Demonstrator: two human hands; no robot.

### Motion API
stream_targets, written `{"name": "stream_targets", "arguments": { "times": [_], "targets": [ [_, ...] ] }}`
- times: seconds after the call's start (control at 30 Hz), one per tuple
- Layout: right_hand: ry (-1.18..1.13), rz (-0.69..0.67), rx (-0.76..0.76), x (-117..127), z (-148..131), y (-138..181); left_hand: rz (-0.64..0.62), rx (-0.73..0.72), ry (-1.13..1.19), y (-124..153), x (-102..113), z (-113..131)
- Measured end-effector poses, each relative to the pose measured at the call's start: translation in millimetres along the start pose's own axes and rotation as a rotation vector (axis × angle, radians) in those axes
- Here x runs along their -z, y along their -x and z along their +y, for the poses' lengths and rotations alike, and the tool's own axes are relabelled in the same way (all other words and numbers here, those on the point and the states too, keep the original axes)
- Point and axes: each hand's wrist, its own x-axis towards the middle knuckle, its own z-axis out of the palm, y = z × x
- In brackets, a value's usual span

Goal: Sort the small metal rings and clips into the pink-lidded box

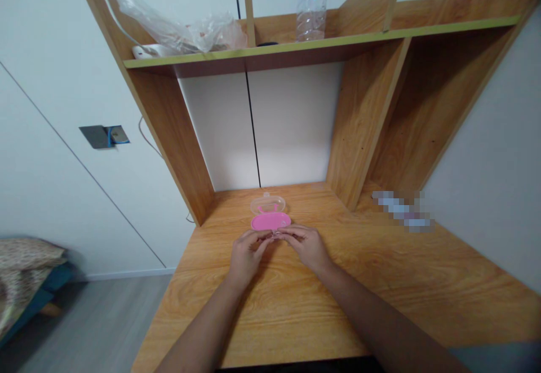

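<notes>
Near the middle of the wooden desk, my left hand point(247, 252) and my right hand point(307, 244) meet with their fingertips pinched. Between them is a small, shiny, partly clear object point(276, 235), mostly covered by the fingers, so I cannot make out its kind. Just beyond the fingertips lies an open oval case: its pink half point(270, 221) is closest to my hands. Behind that stands its clear lid point(267, 205), with pink strips showing at it.
The wooden desk point(270, 316) carries a shelf unit with upright panels point(359, 131). On the upper shelf are a plastic bottle point(311, 9) and a crumpled clear bag point(190, 32). A blurred-out item point(403, 212) lies at the right. A bed corner point(29, 271) shows at left.
</notes>
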Motion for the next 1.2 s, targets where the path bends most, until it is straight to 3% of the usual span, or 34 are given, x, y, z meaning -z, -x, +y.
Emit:
{"name": "stream_targets", "arguments": {
  "times": [0.67, 0.9, 1.2],
  "targets": [
    [-0.019, -0.024, 0.026, 1, -6, 1, -0.084, -0.030, 0.033, 3, -3, -1],
    [0.029, -0.108, 0.107, 1, 0, 1, -0.155, -0.028, 0.039, 5, -2, -1],
    [0.115, -0.162, 0.159, 3, -2, 2, -0.133, -0.069, 0.007, 5, -6, -7]
  ]
}}
